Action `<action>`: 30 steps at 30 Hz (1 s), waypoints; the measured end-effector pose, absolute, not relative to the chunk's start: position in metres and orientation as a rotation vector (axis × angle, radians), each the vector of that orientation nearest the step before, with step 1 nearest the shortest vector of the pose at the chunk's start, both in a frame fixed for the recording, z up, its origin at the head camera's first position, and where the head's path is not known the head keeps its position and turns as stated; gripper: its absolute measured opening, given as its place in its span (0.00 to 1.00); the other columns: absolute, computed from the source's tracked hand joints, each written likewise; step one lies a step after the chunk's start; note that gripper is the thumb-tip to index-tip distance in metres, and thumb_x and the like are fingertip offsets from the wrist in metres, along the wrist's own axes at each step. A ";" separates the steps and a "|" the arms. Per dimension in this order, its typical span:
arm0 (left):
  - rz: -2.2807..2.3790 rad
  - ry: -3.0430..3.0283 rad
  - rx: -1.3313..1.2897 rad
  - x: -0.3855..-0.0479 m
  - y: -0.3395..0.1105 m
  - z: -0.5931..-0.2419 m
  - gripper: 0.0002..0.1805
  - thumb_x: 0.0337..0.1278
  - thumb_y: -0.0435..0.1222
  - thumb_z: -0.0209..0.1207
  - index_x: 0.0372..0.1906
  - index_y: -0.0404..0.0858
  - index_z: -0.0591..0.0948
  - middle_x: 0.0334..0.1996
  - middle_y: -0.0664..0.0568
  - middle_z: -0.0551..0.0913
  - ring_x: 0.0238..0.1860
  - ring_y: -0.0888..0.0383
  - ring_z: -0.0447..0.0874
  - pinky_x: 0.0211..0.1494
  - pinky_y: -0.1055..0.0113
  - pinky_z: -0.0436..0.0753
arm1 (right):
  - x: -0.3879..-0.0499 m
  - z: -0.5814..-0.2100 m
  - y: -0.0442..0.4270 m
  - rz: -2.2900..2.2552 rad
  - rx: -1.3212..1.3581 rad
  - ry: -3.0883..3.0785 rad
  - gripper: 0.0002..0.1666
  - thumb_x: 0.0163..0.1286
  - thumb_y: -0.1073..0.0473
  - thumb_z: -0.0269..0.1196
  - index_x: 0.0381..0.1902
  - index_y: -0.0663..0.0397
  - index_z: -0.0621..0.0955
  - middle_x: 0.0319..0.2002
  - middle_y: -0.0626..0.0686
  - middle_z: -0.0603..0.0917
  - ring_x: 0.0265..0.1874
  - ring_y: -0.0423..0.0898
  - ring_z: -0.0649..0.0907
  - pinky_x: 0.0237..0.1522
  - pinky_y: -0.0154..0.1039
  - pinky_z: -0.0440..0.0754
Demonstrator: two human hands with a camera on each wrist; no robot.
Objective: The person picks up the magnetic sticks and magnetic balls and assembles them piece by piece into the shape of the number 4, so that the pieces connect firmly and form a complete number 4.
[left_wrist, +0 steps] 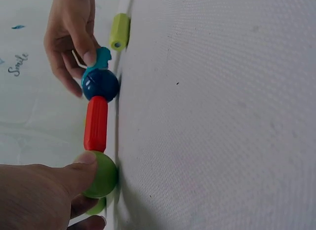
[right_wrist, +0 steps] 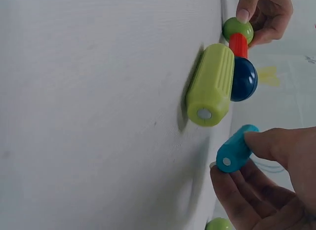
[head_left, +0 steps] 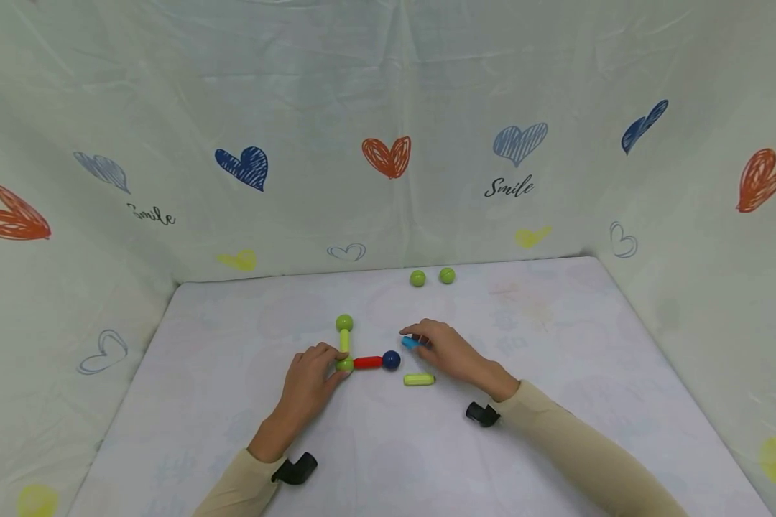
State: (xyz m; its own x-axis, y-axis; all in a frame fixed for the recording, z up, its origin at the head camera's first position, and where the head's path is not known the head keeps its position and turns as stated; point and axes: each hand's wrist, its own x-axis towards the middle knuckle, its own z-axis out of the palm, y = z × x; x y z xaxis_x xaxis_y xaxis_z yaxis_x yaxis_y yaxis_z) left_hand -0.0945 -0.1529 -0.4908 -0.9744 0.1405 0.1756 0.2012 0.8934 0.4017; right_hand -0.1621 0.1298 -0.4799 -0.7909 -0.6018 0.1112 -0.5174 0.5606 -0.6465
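Note:
My left hand (head_left: 310, 377) grips the green ball (head_left: 345, 365) at the corner of an L-shaped piece on the table. From that ball a yellow-green rod (head_left: 345, 340) runs away to another green ball (head_left: 344, 322), and a red rod (head_left: 368, 362) runs right to a dark blue ball (head_left: 391, 360). Just right of the blue ball, my right hand (head_left: 449, 350) pinches a light blue magnetic rod (right_wrist: 237, 150) between thumb and fingers. A pale metal disc shows on that rod's end in the right wrist view. Beneath the right hand lies a loose yellow-green rod (head_left: 419, 379).
Two loose green balls (head_left: 417, 278) (head_left: 447, 276) sit near the table's back edge. The white-covered table (head_left: 388, 459) meets a hanging sheet (head_left: 310, 215) printed with hearts at the back and sides. A black wrist camera (head_left: 483, 414) is strapped on the right sleeve.

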 end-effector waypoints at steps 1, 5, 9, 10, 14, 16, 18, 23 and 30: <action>-0.645 -2.916 -0.265 -0.094 -0.153 -0.491 0.17 0.53 0.35 0.79 0.49 0.40 0.89 0.44 0.51 0.87 0.47 0.49 0.85 0.53 0.51 0.80 | -0.163 -0.480 0.128 -1.065 -0.954 2.662 0.22 0.73 0.72 0.65 0.63 0.59 0.84 0.47 0.53 0.87 0.46 0.48 0.85 0.52 0.42 0.86; -0.654 -2.917 -0.262 -0.094 -0.153 -0.492 0.18 0.53 0.35 0.79 0.49 0.40 0.89 0.44 0.50 0.87 0.48 0.49 0.85 0.54 0.50 0.80 | -0.168 -0.482 0.120 -1.153 -0.894 2.639 0.20 0.74 0.71 0.65 0.61 0.60 0.84 0.48 0.55 0.87 0.46 0.50 0.86 0.51 0.41 0.86; -0.653 -2.923 -0.254 -0.094 -0.153 -0.492 0.18 0.53 0.35 0.79 0.50 0.40 0.89 0.44 0.50 0.87 0.48 0.49 0.85 0.55 0.50 0.80 | -0.172 -0.482 0.111 -1.264 -0.729 2.589 0.18 0.73 0.71 0.66 0.60 0.61 0.84 0.47 0.57 0.87 0.44 0.50 0.87 0.47 0.41 0.87; -0.652 -2.925 -0.253 -0.094 -0.153 -0.493 0.18 0.54 0.35 0.79 0.50 0.40 0.89 0.44 0.50 0.87 0.48 0.49 0.85 0.54 0.51 0.80 | -0.173 -0.482 0.109 -1.291 -0.678 2.576 0.18 0.73 0.71 0.66 0.59 0.61 0.84 0.47 0.57 0.87 0.43 0.50 0.87 0.46 0.40 0.87; -0.652 -2.928 -0.245 -0.094 -0.152 -0.492 0.18 0.54 0.35 0.78 0.50 0.40 0.89 0.44 0.50 0.87 0.48 0.50 0.84 0.54 0.51 0.80 | -0.178 -0.484 0.102 -1.383 -0.510 2.555 0.17 0.72 0.69 0.68 0.57 0.60 0.84 0.45 0.56 0.87 0.40 0.47 0.86 0.42 0.38 0.86; -0.648 -2.932 -0.242 -0.094 -0.152 -0.492 0.18 0.54 0.36 0.78 0.50 0.40 0.89 0.45 0.50 0.87 0.48 0.50 0.84 0.54 0.51 0.80 | -0.180 -0.485 0.099 -1.422 -0.450 2.545 0.17 0.72 0.69 0.69 0.57 0.61 0.84 0.44 0.56 0.86 0.38 0.46 0.86 0.40 0.37 0.85; -0.646 -2.935 -0.239 -0.094 -0.152 -0.492 0.18 0.54 0.36 0.78 0.50 0.40 0.89 0.45 0.50 0.87 0.49 0.50 0.84 0.54 0.51 0.80 | -0.182 -0.486 0.097 -1.449 -0.408 2.535 0.16 0.72 0.68 0.69 0.56 0.61 0.84 0.43 0.57 0.86 0.36 0.45 0.85 0.39 0.35 0.84; -0.658 -2.930 -0.238 -0.094 -0.151 -0.491 0.18 0.54 0.35 0.78 0.50 0.40 0.89 0.45 0.50 0.87 0.48 0.50 0.84 0.55 0.51 0.80 | -0.185 -0.489 0.093 -1.487 -0.366 2.507 0.16 0.72 0.67 0.69 0.56 0.63 0.83 0.43 0.58 0.86 0.34 0.44 0.85 0.38 0.34 0.83; -0.659 -2.923 -0.242 -0.094 -0.152 -0.492 0.18 0.54 0.35 0.78 0.50 0.40 0.89 0.45 0.50 0.87 0.49 0.50 0.85 0.54 0.51 0.80 | -0.186 -0.492 0.088 -1.527 -0.349 2.446 0.17 0.73 0.66 0.69 0.56 0.66 0.82 0.42 0.59 0.86 0.33 0.42 0.86 0.38 0.35 0.85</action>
